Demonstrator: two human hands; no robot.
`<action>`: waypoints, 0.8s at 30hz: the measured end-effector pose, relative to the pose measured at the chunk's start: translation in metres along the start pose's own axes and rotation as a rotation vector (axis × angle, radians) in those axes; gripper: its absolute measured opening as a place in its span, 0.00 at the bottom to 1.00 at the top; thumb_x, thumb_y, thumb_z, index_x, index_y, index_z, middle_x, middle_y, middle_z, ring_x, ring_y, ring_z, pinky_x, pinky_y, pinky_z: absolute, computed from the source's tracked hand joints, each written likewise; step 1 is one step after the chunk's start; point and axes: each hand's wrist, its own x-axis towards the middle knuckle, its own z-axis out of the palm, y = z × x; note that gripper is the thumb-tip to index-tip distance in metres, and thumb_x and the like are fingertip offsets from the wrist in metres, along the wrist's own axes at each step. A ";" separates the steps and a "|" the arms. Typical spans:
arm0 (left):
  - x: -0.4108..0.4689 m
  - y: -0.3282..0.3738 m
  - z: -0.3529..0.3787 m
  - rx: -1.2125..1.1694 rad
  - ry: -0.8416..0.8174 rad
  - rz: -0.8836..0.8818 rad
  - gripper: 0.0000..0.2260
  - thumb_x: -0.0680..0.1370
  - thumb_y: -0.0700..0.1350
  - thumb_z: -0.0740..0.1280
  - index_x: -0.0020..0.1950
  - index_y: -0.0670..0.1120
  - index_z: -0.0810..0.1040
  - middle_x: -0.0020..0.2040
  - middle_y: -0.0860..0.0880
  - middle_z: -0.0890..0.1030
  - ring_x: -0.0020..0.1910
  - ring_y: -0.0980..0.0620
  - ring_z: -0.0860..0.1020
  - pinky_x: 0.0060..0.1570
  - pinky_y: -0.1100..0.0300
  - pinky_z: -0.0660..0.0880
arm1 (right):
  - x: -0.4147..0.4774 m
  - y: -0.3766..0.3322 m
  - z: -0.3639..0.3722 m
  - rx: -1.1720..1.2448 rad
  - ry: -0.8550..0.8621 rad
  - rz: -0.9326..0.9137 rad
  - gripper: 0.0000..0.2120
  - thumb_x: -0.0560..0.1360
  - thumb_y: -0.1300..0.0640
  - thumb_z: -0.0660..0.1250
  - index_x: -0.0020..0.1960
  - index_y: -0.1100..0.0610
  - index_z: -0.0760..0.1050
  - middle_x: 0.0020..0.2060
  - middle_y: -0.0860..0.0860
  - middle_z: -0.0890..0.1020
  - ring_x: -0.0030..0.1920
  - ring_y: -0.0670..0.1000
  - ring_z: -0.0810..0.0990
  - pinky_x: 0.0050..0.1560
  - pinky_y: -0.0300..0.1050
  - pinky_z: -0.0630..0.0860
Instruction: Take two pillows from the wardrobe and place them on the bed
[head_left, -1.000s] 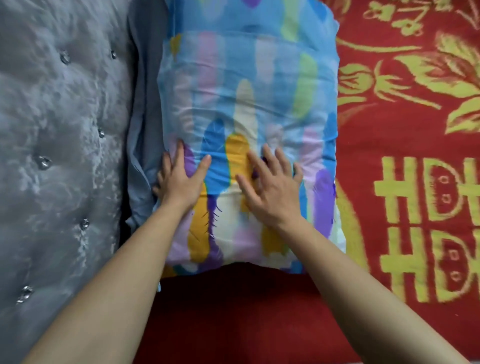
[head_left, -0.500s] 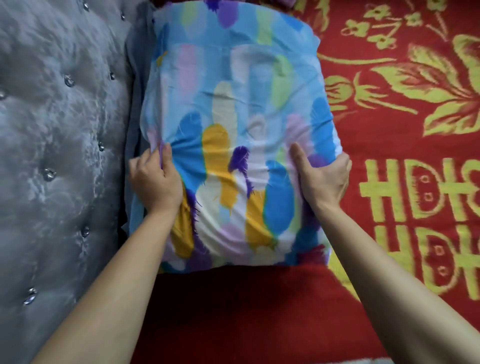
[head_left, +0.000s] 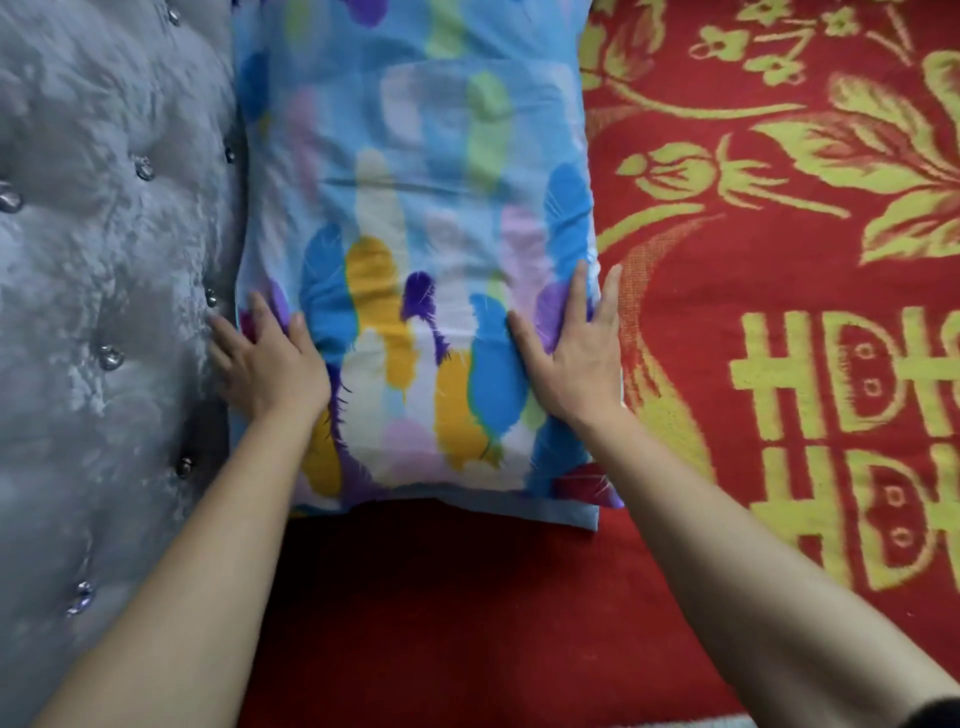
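Observation:
A pillow (head_left: 415, 218) in a blue case with yellow, purple, white and green feather shapes lies flat on the bed's red blanket (head_left: 779, 322). Its left side rests against the grey tufted headboard (head_left: 104, 260). My left hand (head_left: 265, 358) lies on the pillow's near left edge, fingers extended beside the headboard and thumb on the fabric. My right hand (head_left: 576, 353) lies flat on the near right edge with its fingers straight and apart. Neither hand is closed around the pillow. I see no second pillow for certain.
The red blanket carries a yellow-green flower and letter pattern and spreads to the right and toward me. The headboard, studded with shiny buttons, fills the left side. The pillow's far end runs out of the top of the view.
A second ago both hands pressed on top of the pillow; then they gripped its sides and shifted it. Now it lies flatter against the headboard, and my fingers have straightened along its edges.

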 end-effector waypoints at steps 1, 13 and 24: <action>-0.016 0.000 0.006 0.004 0.075 0.086 0.27 0.82 0.59 0.53 0.79 0.51 0.58 0.79 0.35 0.54 0.76 0.32 0.55 0.71 0.36 0.54 | -0.010 0.004 0.006 -0.067 0.055 -0.108 0.39 0.77 0.33 0.57 0.80 0.52 0.55 0.78 0.66 0.48 0.79 0.64 0.51 0.76 0.59 0.56; -0.022 -0.002 0.050 0.165 -0.187 0.256 0.34 0.74 0.73 0.40 0.78 0.62 0.49 0.81 0.45 0.44 0.79 0.38 0.42 0.69 0.28 0.45 | -0.004 0.021 0.043 -0.350 -0.213 -0.121 0.34 0.78 0.30 0.44 0.80 0.41 0.44 0.81 0.53 0.41 0.79 0.63 0.42 0.75 0.68 0.47; -0.058 0.006 -0.003 0.291 -0.249 0.303 0.30 0.79 0.67 0.43 0.80 0.58 0.46 0.81 0.45 0.42 0.79 0.39 0.41 0.72 0.30 0.45 | -0.031 0.001 -0.018 -0.398 -0.307 -0.115 0.33 0.79 0.33 0.49 0.80 0.45 0.49 0.81 0.56 0.47 0.79 0.63 0.46 0.77 0.61 0.52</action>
